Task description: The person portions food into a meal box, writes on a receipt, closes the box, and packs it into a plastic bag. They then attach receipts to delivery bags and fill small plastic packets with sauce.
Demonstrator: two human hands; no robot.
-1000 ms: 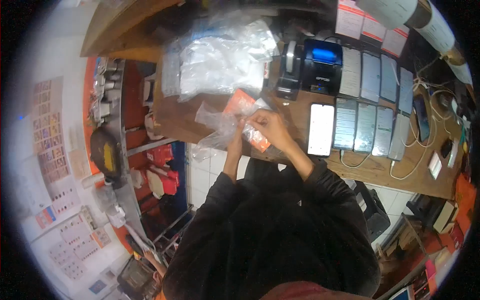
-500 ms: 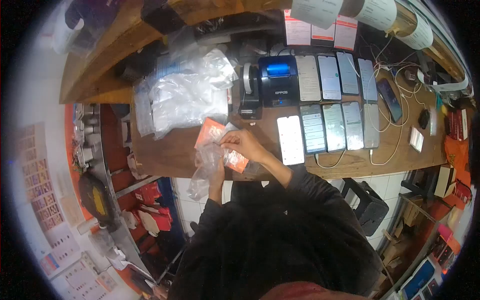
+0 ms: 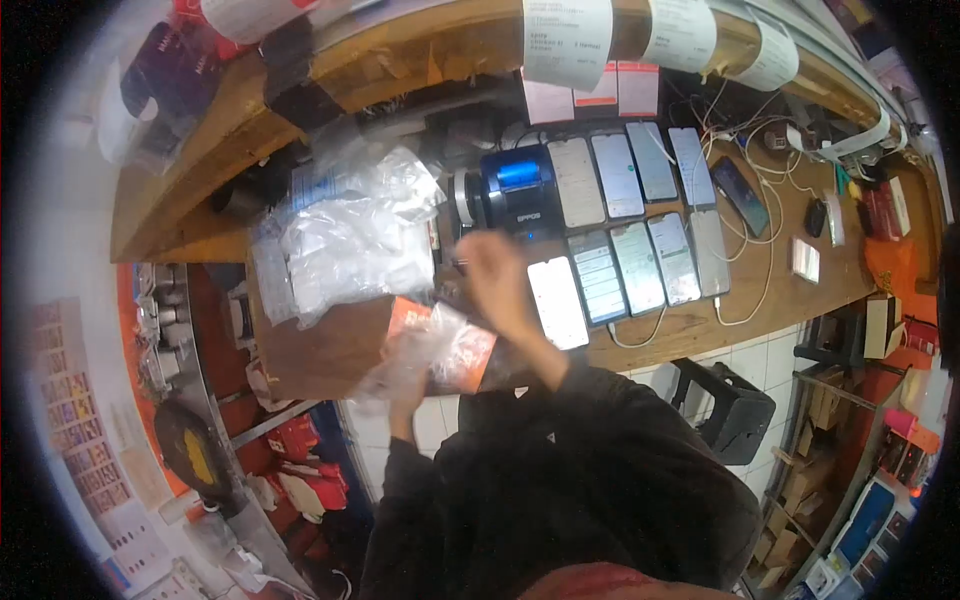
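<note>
An orange packet (image 3: 468, 356) in crumpled clear plastic lies at the table's front edge. My left hand (image 3: 408, 372) is closed on the clear plastic (image 3: 385, 378) at the packet's left side, its fingers partly covered by the film. My right hand (image 3: 490, 268) is raised to the upper right of the packet, beside the tape dispenser (image 3: 466, 197) and the black printer (image 3: 522, 200). Motion blurs its fingers, so whether they hold anything cannot be made out. A pile of clear plastic bags (image 3: 350, 250) lies behind the packet.
Several phones stand in two rows on the right, among them a bright white-screened phone (image 3: 558, 302). White cables (image 3: 765, 210) tangle at the back right. Paper slips (image 3: 567, 40) hang from the wooden shelf edge (image 3: 440, 55). A black stool (image 3: 725, 410) is under the table's front right.
My right hand has left the packet and moved toward the tape dispenser and printer. My left hand stays at the plastic. The camera view has shifted, showing more of the shelf edge.
</note>
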